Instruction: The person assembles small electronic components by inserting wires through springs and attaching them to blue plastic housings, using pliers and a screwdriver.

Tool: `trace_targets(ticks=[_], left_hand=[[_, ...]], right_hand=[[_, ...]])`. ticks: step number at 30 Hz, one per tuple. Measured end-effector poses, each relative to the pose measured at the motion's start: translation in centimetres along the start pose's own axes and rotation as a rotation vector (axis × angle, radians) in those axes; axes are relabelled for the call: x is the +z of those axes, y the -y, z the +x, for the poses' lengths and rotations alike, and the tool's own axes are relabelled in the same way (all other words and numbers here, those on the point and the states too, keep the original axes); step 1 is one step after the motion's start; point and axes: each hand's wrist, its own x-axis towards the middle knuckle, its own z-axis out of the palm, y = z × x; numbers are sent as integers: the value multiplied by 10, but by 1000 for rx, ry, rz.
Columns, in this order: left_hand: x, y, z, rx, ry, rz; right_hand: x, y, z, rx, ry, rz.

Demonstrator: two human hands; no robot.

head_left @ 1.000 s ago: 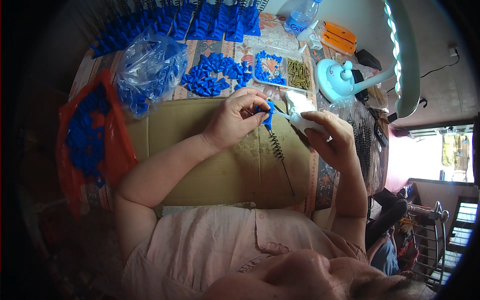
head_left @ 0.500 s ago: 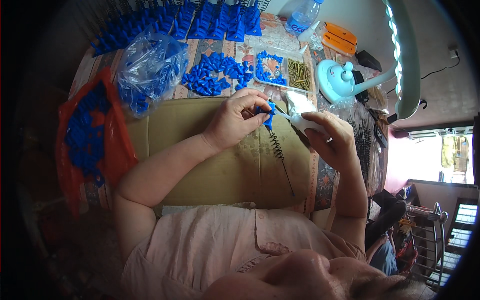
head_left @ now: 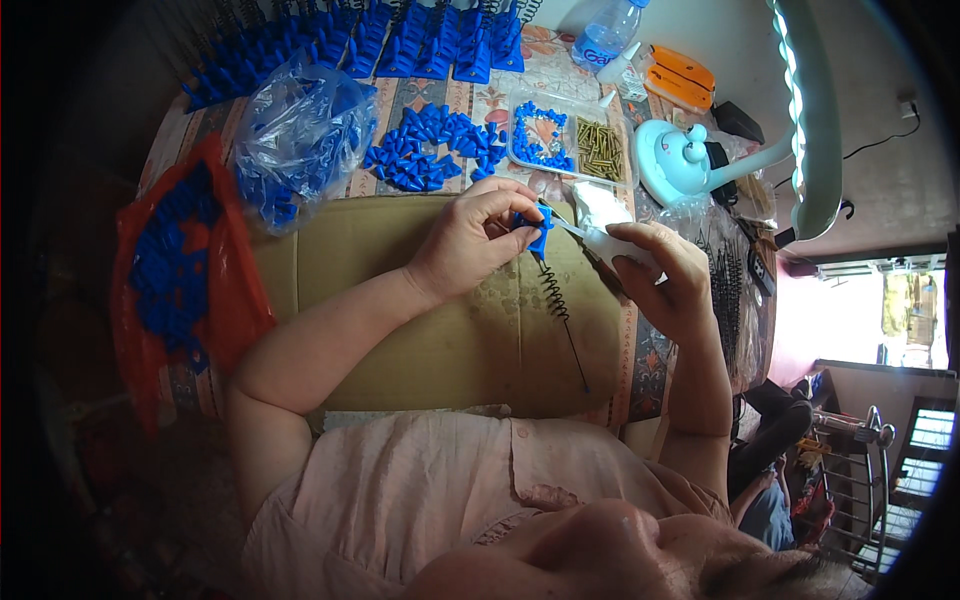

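My left hand (head_left: 468, 238) pinches a small blue plastic piece (head_left: 544, 243) above the cardboard. From that piece a black coiled spring (head_left: 554, 297) hangs toward me and ends in a long straight wire. In my right hand (head_left: 668, 275) is a white squeeze bottle (head_left: 606, 246) with a thin nozzle, tilted so the tip points at the blue piece. Whether tip and piece touch is too small to tell. My left fingers hide part of the blue piece.
Brown cardboard (head_left: 420, 340) covers the near table. Beyond it are a blue cone pile (head_left: 420, 150), a clear tray (head_left: 512, 140) of small blue parts and brass pins, and a clear bag (head_left: 300, 140). A red bag (head_left: 240, 270) lies left; a lamp base (head_left: 665, 170) stands right.
The bottle's nozzle has drawn back slightly to the right from the blue piece, along with my right hand. My left hand stays nearly still.
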Motion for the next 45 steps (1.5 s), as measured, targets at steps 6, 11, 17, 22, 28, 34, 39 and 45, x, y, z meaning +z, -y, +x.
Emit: trace_targets(ticks=[6, 11, 17, 22, 28, 34, 39, 45], left_hand=[[0, -1, 0, -5, 3, 4], [0, 1, 0, 7, -1, 12], [0, -1, 0, 6, -8, 5], [0, -2, 0, -20, -13, -1], [1, 1, 1, 16, -14, -1], [0, 1, 1, -3, -13, -20], [0, 1, 1, 4, -2, 2], [0, 2, 0, -20, -2, -20]], right_hand=[[1, 1, 1, -20, 1, -7], [0, 2, 2, 7, 13, 2], [0, 1, 2, -1, -1, 13], [1, 0, 0, 14, -12, 22], [4, -3, -3, 27, -24, 12], [5, -3, -3, 33, -13, 21], [4, -4, -4, 30, -25, 22], [4, -4, -4, 26, -46, 25]])
